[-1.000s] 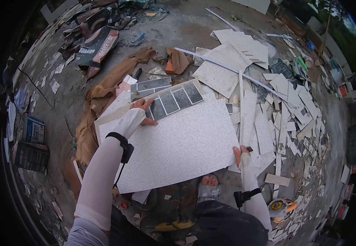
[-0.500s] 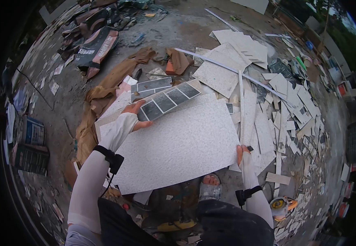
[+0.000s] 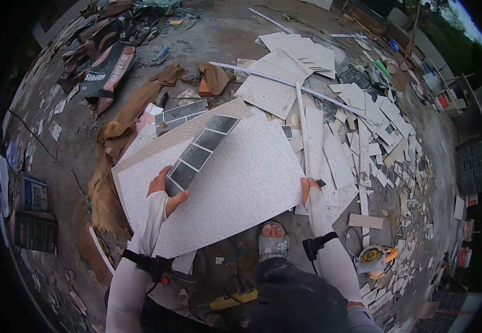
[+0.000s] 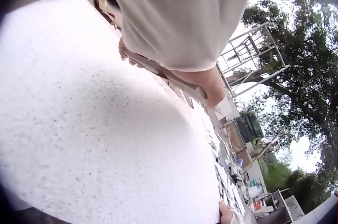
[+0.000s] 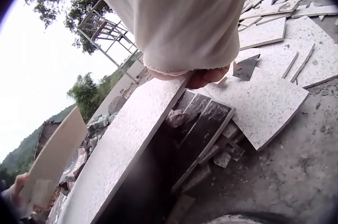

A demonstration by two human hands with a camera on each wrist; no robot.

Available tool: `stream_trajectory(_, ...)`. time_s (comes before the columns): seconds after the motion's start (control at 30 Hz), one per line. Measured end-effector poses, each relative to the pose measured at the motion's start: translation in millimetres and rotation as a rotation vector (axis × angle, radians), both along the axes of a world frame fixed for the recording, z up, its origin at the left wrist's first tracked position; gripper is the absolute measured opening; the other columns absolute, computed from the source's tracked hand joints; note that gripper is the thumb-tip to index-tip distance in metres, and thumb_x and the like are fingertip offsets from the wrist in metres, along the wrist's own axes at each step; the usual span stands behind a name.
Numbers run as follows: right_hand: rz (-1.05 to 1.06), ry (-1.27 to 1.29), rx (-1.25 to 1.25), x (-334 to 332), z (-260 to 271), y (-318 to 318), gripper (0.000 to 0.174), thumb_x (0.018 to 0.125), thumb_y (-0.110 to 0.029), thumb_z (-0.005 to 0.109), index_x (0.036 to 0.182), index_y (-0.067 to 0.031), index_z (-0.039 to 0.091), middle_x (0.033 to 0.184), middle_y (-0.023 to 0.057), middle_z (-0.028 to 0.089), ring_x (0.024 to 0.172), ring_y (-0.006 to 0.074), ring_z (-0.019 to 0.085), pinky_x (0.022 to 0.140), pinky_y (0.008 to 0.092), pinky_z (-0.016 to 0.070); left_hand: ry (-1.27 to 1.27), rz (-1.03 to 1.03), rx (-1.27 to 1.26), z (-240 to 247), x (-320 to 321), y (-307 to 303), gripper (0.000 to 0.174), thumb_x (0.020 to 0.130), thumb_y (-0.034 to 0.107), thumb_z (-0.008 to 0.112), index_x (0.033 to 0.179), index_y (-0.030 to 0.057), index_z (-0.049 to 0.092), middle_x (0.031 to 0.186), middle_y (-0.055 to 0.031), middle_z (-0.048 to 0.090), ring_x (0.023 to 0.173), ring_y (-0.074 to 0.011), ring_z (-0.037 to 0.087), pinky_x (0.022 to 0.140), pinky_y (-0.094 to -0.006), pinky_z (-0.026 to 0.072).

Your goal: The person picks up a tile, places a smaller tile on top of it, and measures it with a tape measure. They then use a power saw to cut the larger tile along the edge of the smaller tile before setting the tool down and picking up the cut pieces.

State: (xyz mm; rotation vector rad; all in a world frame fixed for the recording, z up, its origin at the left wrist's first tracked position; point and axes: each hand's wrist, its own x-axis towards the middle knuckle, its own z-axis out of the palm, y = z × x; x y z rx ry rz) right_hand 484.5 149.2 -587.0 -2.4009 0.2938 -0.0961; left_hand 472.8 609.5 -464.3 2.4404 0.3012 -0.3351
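A narrow tile strip (image 3: pixel 203 149) with dark grey panels and pale lines slants over the large white speckled tile (image 3: pixel 246 177). My left hand (image 3: pixel 166 191) grips the strip's near end, thumb on one side and fingers on the other. In the right wrist view the strip (image 5: pixel 59 147) stands raised above the large tile (image 5: pixel 124 134), its pale back showing. At the large tile's right edge, my right hand (image 3: pixel 309 188) pinches the rim. The right wrist view has that edge lifted off the pieces underneath, with the right fingers (image 5: pixel 211 76) partly hidden by the sleeve.
Broken tile pieces (image 3: pixel 385 139) cover the ground to the right. A long pale straightedge (image 3: pixel 285 80) lies across stacked tiles. Brown torn paper (image 3: pixel 113 139) borders the left side. A power saw (image 3: pixel 373 256) sits at lower right, near my sandalled foot (image 3: pixel 273 236).
My left hand has gripped the panelled strip, lifted it off the large tile and drawn it nearer, tilting it steeper. My right hand stays at the tile's edge. The head view has shifted slightly.
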Motion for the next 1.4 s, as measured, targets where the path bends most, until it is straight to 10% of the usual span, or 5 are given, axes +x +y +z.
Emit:
stream_trajectory(0.3,-0.026,-0.113,-0.024,2,-22,-3,0.042,0.104,-0.033,0.044,0.084,0.0016,0.055,0.078,0.0291,0.058,0.073,0.0467,0.056,0.067,0.0470,0.0451,-0.142,0.038,0.196,-31,-39,-51,0.096,0.064,0.047,0.077,0.143,0.0086,0.039,0.126,-0.0252,0.052,0.117,-0.0419,0.049,0.099,-0.0519,0.0419)
stream_trajectory(0.37,0.006,-0.078,-0.020,1,-15,-1,0.036,0.105,-0.028,0.042,0.086,0.0000,0.053,0.072,0.0188,0.051,0.065,0.0281,0.048,0.066,0.0399,0.0428,-0.147,0.054,0.267,-37,-42,-58,0.095,0.064,0.047,0.077,0.142,0.0082,0.040,0.125,-0.0245,0.052,0.116,-0.0409,0.049,0.099,-0.0511,0.0415)
stream_trajectory(1.2,-0.007,-0.053,0.031,5,-14,-7,0.027,0.104,-0.025,0.048,0.096,-0.0003,0.055,0.081,0.0142,0.060,0.075,0.0205,0.052,0.073,0.0353,0.0454,-0.387,0.104,0.448,-81,-88,-105,0.091,0.064,0.051,0.082,0.137,0.0098,0.046,0.135,-0.0269,0.043,0.127,-0.0440,0.040,0.107,-0.0585,0.0278)
stream_trajectory(1.33,0.098,0.067,-0.123,35,8,-5,0.032,0.100,-0.030,0.052,0.102,0.0006,0.058,0.087,0.0176,0.065,0.077,0.0264,0.060,0.073,0.0371,0.0480,-0.397,0.218,0.095,-58,-142,-103,0.064,0.082,0.037,0.073,0.131,0.0045,0.047,0.124,-0.0198,0.052,0.115,-0.0350,0.050,0.100,-0.0475,0.0384)
stream_trajectory(1.4,0.137,0.037,-0.023,62,32,6,0.039,0.099,-0.035,0.054,0.110,0.0018,0.060,0.092,0.0224,0.067,0.085,0.0357,0.065,0.079,0.0420,0.0499,-0.071,0.604,-0.545,-56,-181,-107,0.047,0.089,0.032,0.068,0.121,0.0025,0.050,0.111,-0.0136,0.057,0.099,-0.0269,0.056,0.089,-0.0399,0.0456)
